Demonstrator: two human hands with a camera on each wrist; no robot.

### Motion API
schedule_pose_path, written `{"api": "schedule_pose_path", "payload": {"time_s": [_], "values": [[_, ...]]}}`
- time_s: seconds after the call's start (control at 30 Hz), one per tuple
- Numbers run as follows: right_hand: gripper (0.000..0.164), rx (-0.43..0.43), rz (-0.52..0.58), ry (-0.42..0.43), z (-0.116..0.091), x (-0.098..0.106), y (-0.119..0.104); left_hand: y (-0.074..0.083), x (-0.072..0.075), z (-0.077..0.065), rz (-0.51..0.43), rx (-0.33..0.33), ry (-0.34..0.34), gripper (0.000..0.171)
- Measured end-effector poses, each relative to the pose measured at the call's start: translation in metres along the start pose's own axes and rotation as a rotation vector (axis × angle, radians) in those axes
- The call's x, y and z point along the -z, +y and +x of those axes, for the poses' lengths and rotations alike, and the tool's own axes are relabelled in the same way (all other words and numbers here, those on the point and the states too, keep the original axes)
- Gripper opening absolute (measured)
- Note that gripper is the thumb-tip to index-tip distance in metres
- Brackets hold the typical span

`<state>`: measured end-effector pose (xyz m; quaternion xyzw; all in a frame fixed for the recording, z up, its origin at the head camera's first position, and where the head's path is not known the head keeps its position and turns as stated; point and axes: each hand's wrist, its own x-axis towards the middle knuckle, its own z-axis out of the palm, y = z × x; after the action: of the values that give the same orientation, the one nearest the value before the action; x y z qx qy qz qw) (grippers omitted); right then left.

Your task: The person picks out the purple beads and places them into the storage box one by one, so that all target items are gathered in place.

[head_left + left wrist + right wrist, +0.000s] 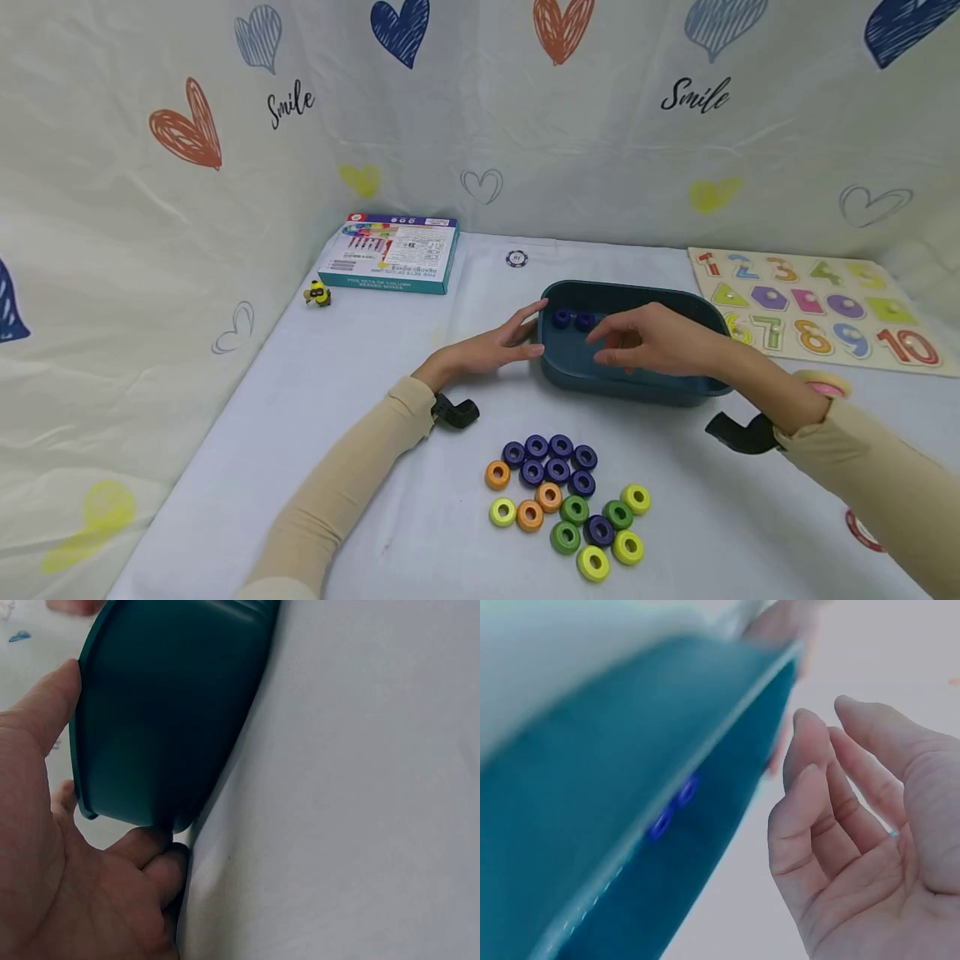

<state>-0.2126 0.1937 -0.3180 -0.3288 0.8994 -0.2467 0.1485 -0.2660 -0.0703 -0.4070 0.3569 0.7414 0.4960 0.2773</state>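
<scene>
A dark teal bin (573, 379) stands on the white-covered table, with two purple ring beads (561, 317) lying inside near its left end. My left hand (491, 348) rests against that left end, thumb and fingers spread along it; in the left wrist view the thumb (52, 705) touches the rim. Over the bin's middle hovers my right hand (652, 340), its fingers loosely bent. The right wrist view shows nothing between the right fingers (840, 817). In front of the bin lie loose ring beads: purple (557, 471), orange (529, 515), green (565, 537) and yellow (627, 547).
At the back left are a flat toy box (397, 254) and a small bee figure (318, 292). A number-and-shape board (810, 310) lies right of the bin. One patterned disc (516, 258) sits behind the bin. A round pink-centred piece (825, 383) is partly hidden by the right forearm.
</scene>
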Motion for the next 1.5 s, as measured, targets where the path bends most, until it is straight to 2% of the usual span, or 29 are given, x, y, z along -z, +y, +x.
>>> {"api": "schedule_pose_path", "payload": {"time_s": [0.1,0.23,0.43,0.53,0.67,0.87,1.07,1.27,1.5], "values": [[0.026,0.065,-0.024,0.013,-0.015,-0.012,-0.016,0.008,0.000,-0.004,0.008,-0.002,0.004,0.069],[0.024,0.086,0.011,-0.029,-0.026,-0.035,-0.027,0.008,0.001,-0.005,0.018,0.003,0.011,0.070],[0.026,0.048,0.072,-0.170,-0.033,-0.070,-0.021,0.006,0.000,-0.006,0.017,0.016,0.008,0.070],[0.026,0.026,0.080,-0.202,-0.036,-0.079,-0.015,0.004,-0.001,-0.004,0.014,0.023,0.007,0.070],[0.029,0.029,0.112,-0.203,-0.037,-0.087,-0.009,0.002,-0.002,-0.003,0.026,0.037,0.017,0.070],[0.030,0.051,0.159,-0.173,-0.040,-0.094,0.001,0.002,-0.002,-0.002,0.030,0.022,0.021,0.070],[0.027,0.061,0.224,-0.153,-0.053,-0.089,0.014,0.004,-0.002,-0.001,0.030,0.005,0.006,0.071],[0.030,0.038,0.304,-0.161,-0.062,-0.087,0.024,0.006,-0.002,-0.002,0.038,0.000,0.007,0.071],[0.036,0.037,0.332,-0.184,-0.063,-0.089,0.029,0.006,-0.003,-0.003,0.043,0.007,0.007,0.071]]}}
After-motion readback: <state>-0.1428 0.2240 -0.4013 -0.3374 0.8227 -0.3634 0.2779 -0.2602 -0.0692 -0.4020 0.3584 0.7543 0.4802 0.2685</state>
